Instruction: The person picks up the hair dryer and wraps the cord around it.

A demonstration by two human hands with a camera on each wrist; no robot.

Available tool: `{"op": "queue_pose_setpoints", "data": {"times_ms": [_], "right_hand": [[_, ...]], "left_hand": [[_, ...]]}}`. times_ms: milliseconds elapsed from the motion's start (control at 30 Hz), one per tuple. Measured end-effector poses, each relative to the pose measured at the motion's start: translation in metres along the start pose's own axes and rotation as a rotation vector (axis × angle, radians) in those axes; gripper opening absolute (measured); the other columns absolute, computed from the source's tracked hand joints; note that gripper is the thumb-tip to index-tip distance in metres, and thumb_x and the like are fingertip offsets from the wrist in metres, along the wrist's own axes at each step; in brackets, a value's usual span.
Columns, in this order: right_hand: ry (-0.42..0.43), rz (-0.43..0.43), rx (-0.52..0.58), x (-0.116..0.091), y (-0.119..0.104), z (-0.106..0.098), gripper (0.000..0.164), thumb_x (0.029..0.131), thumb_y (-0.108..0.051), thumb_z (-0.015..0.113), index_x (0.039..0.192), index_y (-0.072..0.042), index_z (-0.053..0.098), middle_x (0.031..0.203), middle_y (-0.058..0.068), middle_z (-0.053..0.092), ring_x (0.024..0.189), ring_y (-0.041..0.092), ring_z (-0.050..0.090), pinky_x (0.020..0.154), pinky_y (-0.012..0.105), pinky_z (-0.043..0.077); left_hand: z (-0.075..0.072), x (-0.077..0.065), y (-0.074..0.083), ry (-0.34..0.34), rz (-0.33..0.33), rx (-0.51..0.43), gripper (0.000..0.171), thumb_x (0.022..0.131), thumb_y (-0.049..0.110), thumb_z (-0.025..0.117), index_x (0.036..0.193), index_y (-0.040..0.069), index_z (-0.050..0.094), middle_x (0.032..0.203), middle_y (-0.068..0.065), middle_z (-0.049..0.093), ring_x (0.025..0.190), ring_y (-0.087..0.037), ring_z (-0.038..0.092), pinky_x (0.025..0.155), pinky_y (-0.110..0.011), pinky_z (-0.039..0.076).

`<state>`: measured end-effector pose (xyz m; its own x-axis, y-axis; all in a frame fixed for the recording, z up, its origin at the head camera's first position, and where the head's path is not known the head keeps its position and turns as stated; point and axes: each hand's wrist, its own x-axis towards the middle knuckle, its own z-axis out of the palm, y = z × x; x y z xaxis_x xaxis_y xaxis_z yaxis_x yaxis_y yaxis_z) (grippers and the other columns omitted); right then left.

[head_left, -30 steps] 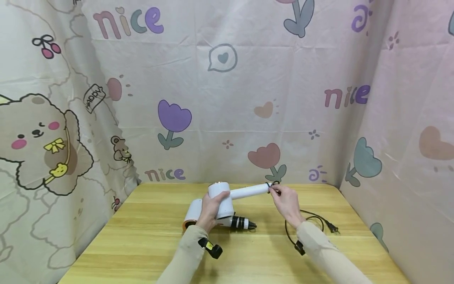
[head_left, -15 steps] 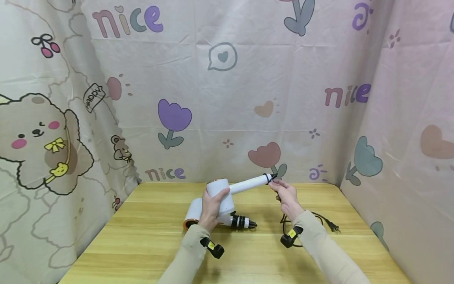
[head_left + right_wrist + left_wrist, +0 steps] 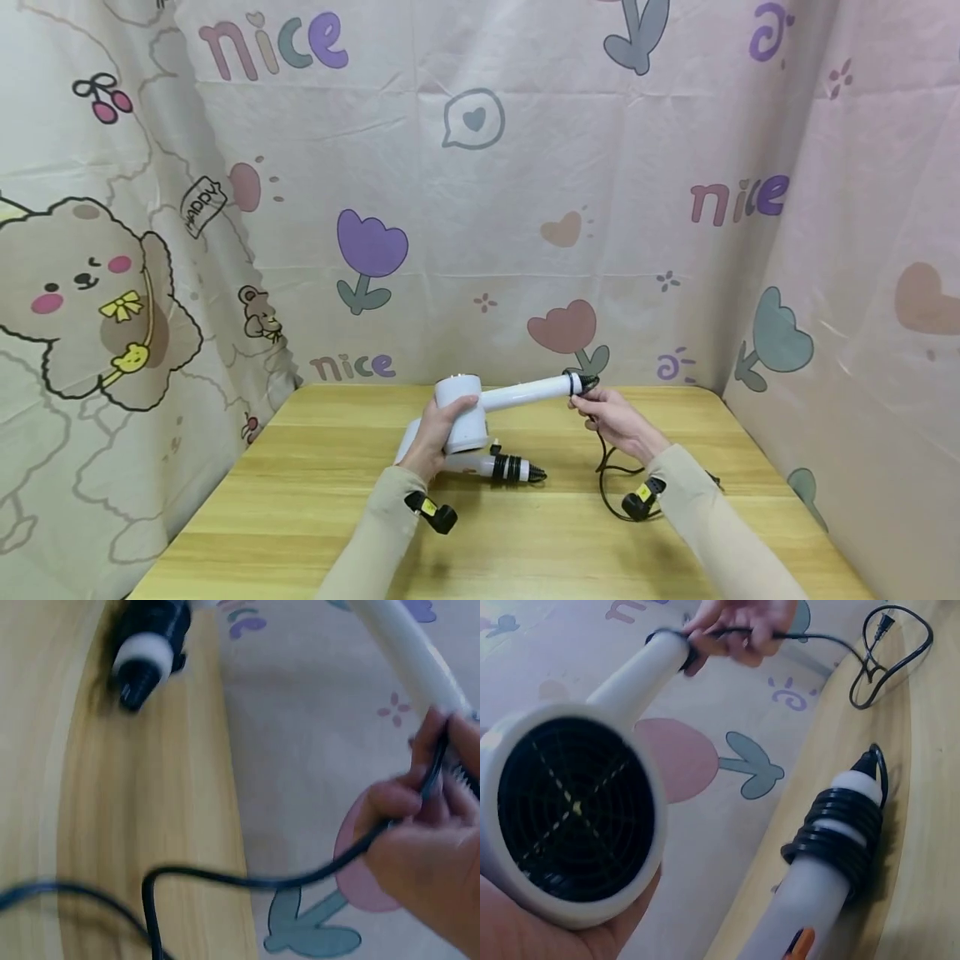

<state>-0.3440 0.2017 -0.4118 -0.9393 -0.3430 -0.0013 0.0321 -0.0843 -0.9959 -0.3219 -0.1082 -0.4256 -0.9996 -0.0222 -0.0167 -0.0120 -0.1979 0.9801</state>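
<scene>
My left hand (image 3: pixel 431 433) grips the round head of a white hair dryer (image 3: pixel 525 393), held above the table with its handle pointing right. In the left wrist view its dark intake grille (image 3: pixel 574 810) faces the camera. At the handle's end, my right hand (image 3: pixel 618 421) pinches the black power cord (image 3: pixel 300 881) between thumb and fingers. A turn of cord circles the handle end, and the rest hangs down to the table. A second white hair dryer (image 3: pixel 472 464) lies below, partly behind my left hand, its cord (image 3: pixel 840 817) wound in several turns round its handle.
The wooden table (image 3: pixel 540 542) carries the cord's loose loop at the right. The plug (image 3: pixel 885 624) lies there, mostly hidden behind my right forearm in the head view. A patterned curtain (image 3: pixel 480 208) stands behind the table's far edge and along both sides.
The held hair dryer's handle tipped up, then came partly down, and its head shifted slightly left. My right hand moved round the handle end with the cord, then a little to the right.
</scene>
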Motion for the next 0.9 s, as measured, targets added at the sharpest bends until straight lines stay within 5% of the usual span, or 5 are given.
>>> {"op": "queue_pose_setpoints", "data": {"times_ms": [167,400,767,900], "right_hand": [[-0.056,-0.019,-0.143,-0.009,0.001,-0.007,0.019,0.095,-0.012,0.062,0.111,-0.002,0.058,0.09,-0.005,0.066,0.066,0.005,0.039,0.055,0.015,0.033],[-0.099,-0.042,-0.151,-0.009,0.004,-0.008,0.026,0.094,-0.012,0.063,0.117,-0.003,0.057,0.091,-0.005,0.065,0.07,0.005,0.042,0.057,0.015,0.032],[-0.207,-0.071,-0.191,-0.013,0.005,-0.014,0.018,0.094,-0.012,0.062,0.113,-0.009,0.061,0.08,-0.008,0.064,0.06,0.004,0.035,0.057,0.018,0.028],[-0.184,-0.076,-0.301,-0.013,0.003,-0.015,0.011,0.094,-0.016,0.063,0.104,-0.013,0.065,0.081,-0.009,0.065,0.06,0.004,0.036,0.057,0.018,0.032]], "left_hand": [[-0.006,-0.002,-0.002,-0.048,-0.044,0.011,0.066,0.083,0.037,0.072,0.132,0.005,0.041,0.103,-0.011,0.064,0.08,-0.021,0.067,0.069,-0.039,0.059],[-0.008,-0.002,-0.006,-0.058,-0.104,0.003,0.071,0.082,0.043,0.071,0.135,0.006,0.041,0.105,-0.01,0.064,0.083,-0.021,0.066,0.072,-0.037,0.059],[-0.011,-0.002,-0.005,-0.09,-0.17,0.012,0.068,0.083,0.045,0.07,0.129,0.003,0.042,0.097,-0.008,0.064,0.08,-0.021,0.066,0.071,-0.039,0.06],[-0.013,-0.003,-0.003,-0.117,-0.189,0.017,0.071,0.082,0.047,0.07,0.13,0.003,0.042,0.098,-0.01,0.063,0.08,-0.022,0.066,0.071,-0.041,0.06]]}}
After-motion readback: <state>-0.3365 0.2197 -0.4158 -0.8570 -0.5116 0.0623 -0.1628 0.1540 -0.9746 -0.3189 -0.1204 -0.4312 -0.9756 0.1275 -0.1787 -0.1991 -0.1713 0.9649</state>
